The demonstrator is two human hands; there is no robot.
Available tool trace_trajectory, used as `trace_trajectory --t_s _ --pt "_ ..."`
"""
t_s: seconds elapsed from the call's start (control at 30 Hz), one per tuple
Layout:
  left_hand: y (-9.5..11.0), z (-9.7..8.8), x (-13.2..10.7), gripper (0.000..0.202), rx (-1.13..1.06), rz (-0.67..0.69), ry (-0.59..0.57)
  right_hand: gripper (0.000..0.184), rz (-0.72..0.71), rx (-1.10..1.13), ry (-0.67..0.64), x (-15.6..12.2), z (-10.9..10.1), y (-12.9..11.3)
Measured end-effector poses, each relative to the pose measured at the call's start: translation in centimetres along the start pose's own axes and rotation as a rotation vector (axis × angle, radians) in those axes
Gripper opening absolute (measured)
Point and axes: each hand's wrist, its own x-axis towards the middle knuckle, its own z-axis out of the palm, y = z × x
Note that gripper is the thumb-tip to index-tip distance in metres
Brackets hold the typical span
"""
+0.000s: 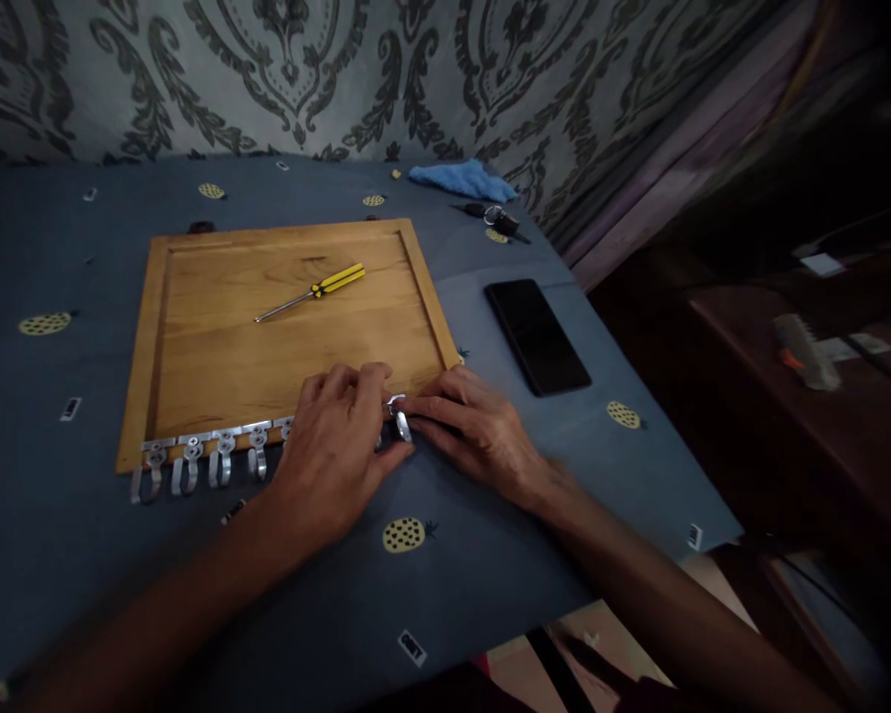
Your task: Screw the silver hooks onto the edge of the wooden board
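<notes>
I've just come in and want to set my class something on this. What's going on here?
Someone's left hand lies over part of a row of metal hooks along the near edge of a wooden board. Their right hand has its fingers at a hook toward the row's right end. A screwdriver lies untouched on the board, and a phone lies on the table to the board's right.
</notes>
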Motion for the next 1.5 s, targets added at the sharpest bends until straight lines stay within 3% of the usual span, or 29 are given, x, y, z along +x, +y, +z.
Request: trace_trajectory --t_s 0.47,1.2,1.37,1.5 --pt "-0.1 0.2 -0.1 0.042 -0.023 -0.006 -0.008 0.014 -0.004 0.048 0.031 0.4 0.1 -0.2" --pt "0.0 0.3 -0.2 0.043 -0.079 -0.018 0.012 0.010 0.106 0.145 -0.008 0.6 0.3 -0.6" --pt "0.0 0.2 -0.2 0.041 -0.066 -0.007 0.017 0.021 0.112 0.202 0.042 0.8 -0.9 -0.4" --pt "0.0 0.2 -0.2 0.043 -0.065 -0.001 0.014 0.026 0.135 0.270 0.070 0.8 -3.4 -3.0"
